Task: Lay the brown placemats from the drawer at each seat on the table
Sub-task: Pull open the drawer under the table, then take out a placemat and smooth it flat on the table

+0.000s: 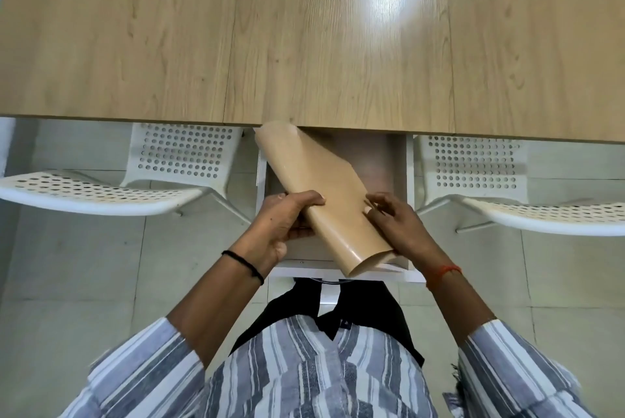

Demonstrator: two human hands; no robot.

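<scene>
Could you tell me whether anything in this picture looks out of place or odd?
Nothing looks damaged or spilled. The brown placemats are curled into a roll, not flat, gripped by the left hand and right hand over the open drawer. No mat lies on the table yet.

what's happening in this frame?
A person stands at a light wooden table with its white drawer pulled open. Both hands hold a curled bundle of tan-brown placemats above the drawer: the left hand has a grip around one side, the right hand pinches the other edge. No placemat lies on the tabletop yet. A white perforated chair sits on each side of the drawer.
</scene>
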